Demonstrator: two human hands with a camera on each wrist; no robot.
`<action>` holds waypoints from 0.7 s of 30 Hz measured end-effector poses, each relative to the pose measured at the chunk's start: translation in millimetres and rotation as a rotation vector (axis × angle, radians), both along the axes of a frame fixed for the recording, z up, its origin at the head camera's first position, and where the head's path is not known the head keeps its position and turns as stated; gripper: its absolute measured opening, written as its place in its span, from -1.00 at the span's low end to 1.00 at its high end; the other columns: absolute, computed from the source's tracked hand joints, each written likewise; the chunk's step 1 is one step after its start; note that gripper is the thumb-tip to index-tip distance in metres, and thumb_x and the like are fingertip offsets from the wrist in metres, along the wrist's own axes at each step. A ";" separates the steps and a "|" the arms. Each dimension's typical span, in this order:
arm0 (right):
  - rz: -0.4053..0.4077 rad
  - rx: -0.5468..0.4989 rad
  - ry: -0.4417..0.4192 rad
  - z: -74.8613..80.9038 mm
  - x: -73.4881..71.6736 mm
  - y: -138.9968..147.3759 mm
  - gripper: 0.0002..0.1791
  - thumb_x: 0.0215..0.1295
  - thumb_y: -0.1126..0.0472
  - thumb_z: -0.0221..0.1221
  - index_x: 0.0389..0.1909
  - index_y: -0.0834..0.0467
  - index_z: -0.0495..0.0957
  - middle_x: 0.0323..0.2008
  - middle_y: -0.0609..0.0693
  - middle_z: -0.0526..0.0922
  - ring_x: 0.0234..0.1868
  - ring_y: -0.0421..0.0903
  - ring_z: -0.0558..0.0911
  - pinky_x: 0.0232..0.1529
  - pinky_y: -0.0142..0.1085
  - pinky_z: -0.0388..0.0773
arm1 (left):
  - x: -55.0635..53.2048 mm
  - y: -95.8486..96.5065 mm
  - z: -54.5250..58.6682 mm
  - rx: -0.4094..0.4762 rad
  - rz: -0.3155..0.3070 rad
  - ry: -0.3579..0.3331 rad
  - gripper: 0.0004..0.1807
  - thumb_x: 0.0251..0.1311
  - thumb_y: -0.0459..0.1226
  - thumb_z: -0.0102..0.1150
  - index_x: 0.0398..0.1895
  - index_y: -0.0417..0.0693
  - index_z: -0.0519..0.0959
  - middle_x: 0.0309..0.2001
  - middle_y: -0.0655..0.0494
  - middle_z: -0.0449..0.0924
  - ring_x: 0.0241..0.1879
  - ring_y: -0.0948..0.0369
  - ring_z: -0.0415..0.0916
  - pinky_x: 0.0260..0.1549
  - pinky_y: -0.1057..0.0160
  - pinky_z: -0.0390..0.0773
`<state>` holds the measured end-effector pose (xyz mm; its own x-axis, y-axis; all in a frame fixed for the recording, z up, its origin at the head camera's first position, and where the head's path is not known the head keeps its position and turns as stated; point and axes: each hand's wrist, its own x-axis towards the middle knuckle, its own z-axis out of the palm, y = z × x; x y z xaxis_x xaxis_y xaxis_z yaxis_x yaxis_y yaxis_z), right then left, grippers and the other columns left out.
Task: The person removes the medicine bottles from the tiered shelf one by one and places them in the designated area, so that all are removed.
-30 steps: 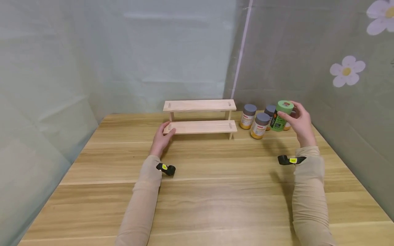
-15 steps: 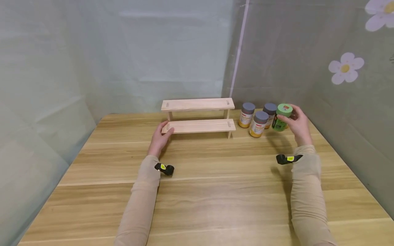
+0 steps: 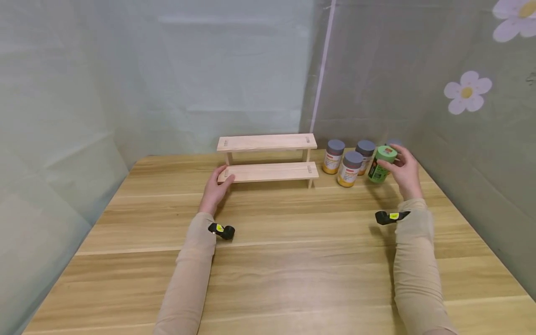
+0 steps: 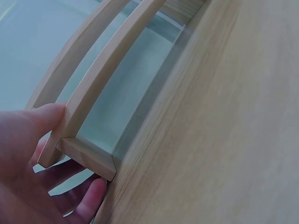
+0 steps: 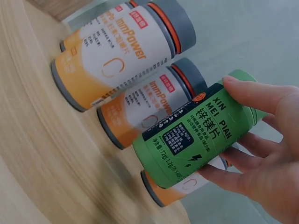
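Observation:
My right hand [image 3: 405,173] grips a green supplement bottle [image 3: 378,170] near its lid, thumb on one side and fingers on the other. In the right wrist view the bottle is in front of the white-and-orange supplement bottles [image 5: 117,53]; whether its base touches the table cannot be told. Those bottles have grey lids, stand upright, and one is mostly hidden behind the green bottle and my hand. My left hand [image 3: 215,190] holds the left end of the lower board of a two-tier wooden rack [image 3: 270,172], thumb on top, fingers round the side near its leg [image 4: 88,157].
The wooden table [image 3: 268,260] extends towards me from the rack. Behind it hangs a pale cloth backdrop [image 3: 234,70], and a grey cloth with printed flowers [image 3: 466,92] borders the right side.
The green bottle has come down and slightly towards me in my right hand, and the grey lid behind it shows now. My left hand stays on the rack; the head view shifts a little.

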<state>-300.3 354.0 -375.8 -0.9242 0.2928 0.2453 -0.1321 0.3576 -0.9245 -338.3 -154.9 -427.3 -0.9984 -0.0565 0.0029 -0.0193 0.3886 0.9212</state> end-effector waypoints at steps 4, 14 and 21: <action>0.021 0.024 -0.033 -2.8 -1.2 2.1 -0.28 0.26 0.17 0.26 0.44 0.00 0.24 0.06 -0.27 0.43 -0.01 -0.38 0.46 -0.17 -0.67 0.44 | 0.9 -0.7 1.0 -0.003 -0.004 -0.001 -0.32 0.36 -0.03 0.06 0.49 0.11 0.13 0.54 -0.02 0.01 0.52 -0.01 -0.04 0.51 -0.03 -0.03; 0.071 0.176 -0.113 -6.8 -5.2 3.0 -0.25 0.35 0.16 0.17 0.49 0.09 0.09 0.39 0.30 0.24 0.35 0.25 0.33 0.03 -0.39 0.43 | 1.9 2.1 2.2 0.005 -0.001 -0.009 -0.32 0.36 -0.02 0.07 0.49 0.14 0.14 0.54 0.00 0.01 0.53 -0.01 -0.06 0.51 -0.05 -0.03; 0.068 0.195 -0.098 -7.4 -5.3 3.4 -0.28 0.38 0.24 0.12 0.49 0.14 0.06 0.39 0.35 0.21 0.36 0.31 0.30 0.10 -0.25 0.46 | 3.6 1.6 1.9 -0.013 0.001 -0.003 -0.32 0.36 0.00 0.06 0.49 0.14 0.14 0.54 0.00 0.01 0.53 -0.01 -0.06 0.51 -0.06 -0.02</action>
